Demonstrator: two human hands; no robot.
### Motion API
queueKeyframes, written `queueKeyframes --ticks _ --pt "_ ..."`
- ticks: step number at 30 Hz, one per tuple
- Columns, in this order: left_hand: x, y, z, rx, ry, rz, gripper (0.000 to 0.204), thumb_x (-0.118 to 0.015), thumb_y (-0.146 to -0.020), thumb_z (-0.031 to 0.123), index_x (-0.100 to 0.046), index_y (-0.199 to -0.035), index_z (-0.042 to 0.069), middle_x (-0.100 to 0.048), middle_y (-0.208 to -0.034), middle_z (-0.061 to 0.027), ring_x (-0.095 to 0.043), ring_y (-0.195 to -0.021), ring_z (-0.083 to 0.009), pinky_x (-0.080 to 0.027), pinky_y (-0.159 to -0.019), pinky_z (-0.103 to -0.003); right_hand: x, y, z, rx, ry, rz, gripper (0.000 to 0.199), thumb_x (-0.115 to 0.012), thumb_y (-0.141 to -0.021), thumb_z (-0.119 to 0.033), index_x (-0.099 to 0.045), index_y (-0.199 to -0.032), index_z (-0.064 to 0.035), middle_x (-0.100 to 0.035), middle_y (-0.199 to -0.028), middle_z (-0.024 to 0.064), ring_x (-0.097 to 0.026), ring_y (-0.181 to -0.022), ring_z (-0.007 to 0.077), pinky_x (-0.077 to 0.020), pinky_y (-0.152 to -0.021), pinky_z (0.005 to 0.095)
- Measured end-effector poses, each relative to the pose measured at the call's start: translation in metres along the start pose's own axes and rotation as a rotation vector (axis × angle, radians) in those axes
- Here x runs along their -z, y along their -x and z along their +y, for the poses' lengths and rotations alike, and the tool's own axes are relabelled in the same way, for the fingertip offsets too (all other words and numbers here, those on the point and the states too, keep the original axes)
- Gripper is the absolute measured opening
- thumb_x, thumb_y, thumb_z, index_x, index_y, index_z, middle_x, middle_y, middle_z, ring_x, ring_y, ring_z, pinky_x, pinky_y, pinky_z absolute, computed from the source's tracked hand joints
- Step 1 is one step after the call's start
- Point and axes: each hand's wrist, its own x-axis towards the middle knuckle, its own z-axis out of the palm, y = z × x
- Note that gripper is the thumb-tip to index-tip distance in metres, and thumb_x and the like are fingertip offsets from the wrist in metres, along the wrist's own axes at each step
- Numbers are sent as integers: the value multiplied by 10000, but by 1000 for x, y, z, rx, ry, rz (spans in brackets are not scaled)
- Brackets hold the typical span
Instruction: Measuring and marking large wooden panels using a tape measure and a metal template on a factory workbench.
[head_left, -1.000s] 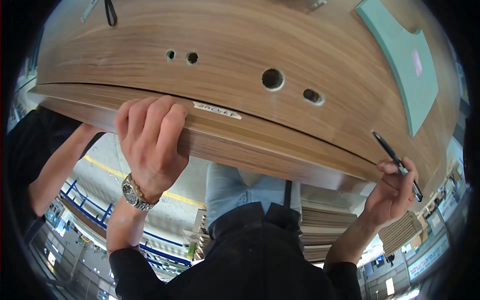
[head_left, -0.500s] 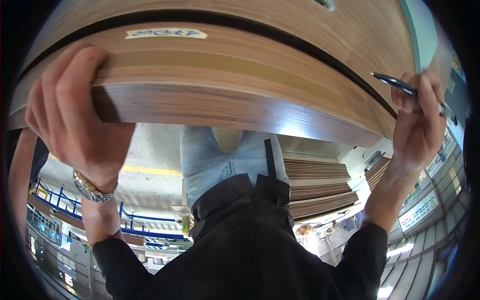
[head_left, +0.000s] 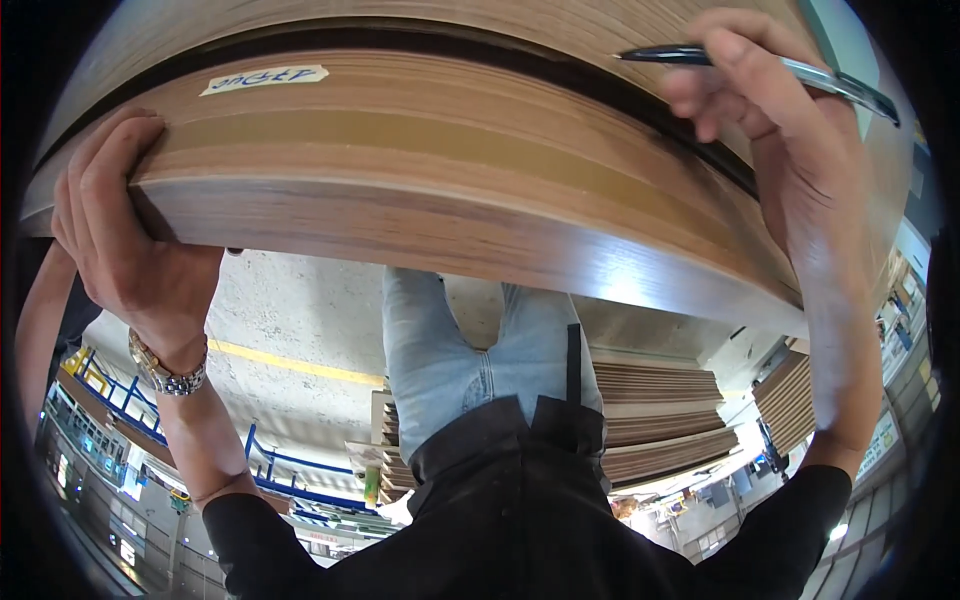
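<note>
A long wood-grain panel point(head_left: 430, 215) spans the view in front of me, with a tan strip along its upper face. My left hand point(head_left: 115, 205) grips the panel's left end, fingers bent over the near edge and a metal watch point(head_left: 165, 368) on the wrist. A pen point(head_left: 795, 70), black and silver, sits between the thumb and fingers of my right hand point(head_left: 775, 105). Its tip points left, above the panel's far side. Handwriting marks a strip of pale tape point(head_left: 264, 79) stuck on the panel near my left hand.
A dark gap point(head_left: 400, 38) separates the panel from another wood-grain surface point(head_left: 560, 18) beyond it. Stacked brown boards point(head_left: 665, 415) lie below on the right. Blue metal racks point(head_left: 290, 465) stand at lower left. Another person's arm point(head_left: 42, 325) shows at the left edge.
My right hand, still with the pen, has moved up and to the left over the panel. The left hand keeps its grip; the view has shifted slightly.
</note>
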Motion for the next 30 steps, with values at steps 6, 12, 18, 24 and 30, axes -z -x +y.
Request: queueKeyframes --ticks 6,12,18,24,30 --pt "-3 1 6 0 7 15 574 -898 -629 160 -653 -1139 64 -728 -1113 -89 -672 -1041 -274 -441 -936 -370 -17 -4 15 -14 67 44 249 -746 -937 -170 -687 -1107 1 -732 -929 86 -668 -827 128 -512 -728 255" --pt "-5 8 4 23 -3 25 596 -883 -605 169 -644 -1140 62 -724 -1117 -92 -664 -1032 -288 -437 -925 -384 -30 -8 14 12 100 80 234 -779 -910 -123 -690 -1082 8 -724 -902 74 -671 -790 120 -534 -705 246" --pt "-6 7 7 45 -6 25 646 -894 -552 192 -636 -1130 68 -714 -1126 -85 -652 -1041 -285 -430 -925 -388 -31 -8 15 21 89 95 220 -766 -924 -116 -690 -1080 19 -726 -893 77 -679 -790 124 -550 -712 247" --pt "-6 9 3 23 1 15 685 -913 -539 206 -630 -1150 82 -709 -1132 -83 -645 -1044 -284 -416 -924 -388 -32 -9 14 83 115 57 205 -756 -935 -115 -692 -1077 19 -727 -897 80 -680 -793 122 -551 -712 244" --pt "-9 12 1 21 4 22 709 -927 -530 200 -623 -1161 90 -703 -1146 -76 -640 -1053 -279 -409 -927 -387 -31 -10 15 88 119 57 204 -756 -936 -117 -692 -1073 20 -727 -896 79 -680 -788 121 -553 -710 243"
